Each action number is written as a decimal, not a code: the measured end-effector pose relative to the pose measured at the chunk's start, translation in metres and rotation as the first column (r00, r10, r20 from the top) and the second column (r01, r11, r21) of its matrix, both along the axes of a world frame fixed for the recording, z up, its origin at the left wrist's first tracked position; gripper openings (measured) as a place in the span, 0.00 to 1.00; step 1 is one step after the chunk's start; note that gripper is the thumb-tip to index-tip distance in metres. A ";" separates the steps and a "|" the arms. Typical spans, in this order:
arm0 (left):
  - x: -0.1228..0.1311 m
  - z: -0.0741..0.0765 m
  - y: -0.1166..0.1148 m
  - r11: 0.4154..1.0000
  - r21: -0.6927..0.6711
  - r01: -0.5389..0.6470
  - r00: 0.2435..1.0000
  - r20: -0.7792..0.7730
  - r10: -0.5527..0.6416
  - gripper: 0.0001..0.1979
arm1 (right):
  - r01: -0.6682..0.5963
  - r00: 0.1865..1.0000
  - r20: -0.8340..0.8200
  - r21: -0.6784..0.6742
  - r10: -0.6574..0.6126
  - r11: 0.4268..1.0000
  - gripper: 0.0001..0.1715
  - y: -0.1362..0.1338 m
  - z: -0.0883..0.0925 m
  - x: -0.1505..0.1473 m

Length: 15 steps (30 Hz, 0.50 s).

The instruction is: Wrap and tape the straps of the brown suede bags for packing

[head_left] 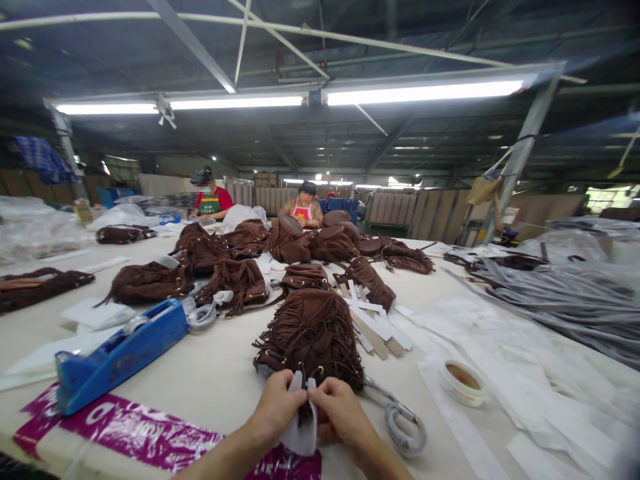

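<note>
A dark brown fringed bag (pixel 313 320) with gold eyelets lies on the table right in front of me. Close to its near edge, my left hand (pixel 279 403) pinches one side of a thin white sheet (pixel 299 437), and my right hand (pixel 340 407) pinches the other side. Between the two hands the sheet is bent around something dark, which I cannot make out. A wrapped grey ring handle (pixel 405 430) sticks out at the bag's right.
A blue tape dispenser (pixel 123 353) stands at left, by purple printed plastic (pixel 135 437). Several more brown bags (pixel 240 283) are heaped beyond. At right are a tape roll (pixel 463 383), card strips (pixel 375 320) and grey straps (pixel 555 300). Two people (pixel 213 200) work across the table.
</note>
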<state>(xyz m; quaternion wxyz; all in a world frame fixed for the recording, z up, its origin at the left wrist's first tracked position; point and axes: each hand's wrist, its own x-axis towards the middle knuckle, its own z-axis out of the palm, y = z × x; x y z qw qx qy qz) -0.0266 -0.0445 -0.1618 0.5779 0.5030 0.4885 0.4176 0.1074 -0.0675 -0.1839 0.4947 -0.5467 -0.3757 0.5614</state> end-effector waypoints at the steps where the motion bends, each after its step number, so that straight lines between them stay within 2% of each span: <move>1: -0.002 0.002 -0.001 0.999 -0.036 0.022 0.999 0.025 -0.021 0.07 | 0.013 1.000 0.024 0.006 -0.013 1.000 0.22 0.001 0.001 0.000; 3: -0.009 0.006 -0.002 0.986 -0.134 0.095 0.992 0.096 -0.082 0.07 | 0.029 0.998 0.051 0.026 -0.031 0.999 0.20 0.001 0.002 0.000; 5: -0.016 0.012 -0.003 0.960 -0.223 0.172 0.975 0.174 -0.134 0.11 | 0.034 0.998 0.059 0.048 -0.037 0.998 0.18 0.000 0.004 0.000; 7: -0.020 0.014 -0.002 0.942 -0.265 0.206 0.963 0.225 -0.147 0.14 | 0.035 0.998 0.054 0.084 -0.039 0.996 0.19 -0.002 0.006 0.000; 11: -0.018 0.006 0.000 0.948 -0.266 0.176 0.966 0.233 -0.114 0.17 | 0.042 0.999 0.010 0.195 -0.045 0.980 0.24 -0.004 0.009 -0.001; 15: -0.010 -0.004 0.003 0.954 -0.266 0.142 0.975 0.202 -0.089 0.25 | 0.024 0.999 -0.031 0.221 -0.018 0.975 0.28 -0.007 0.010 0.003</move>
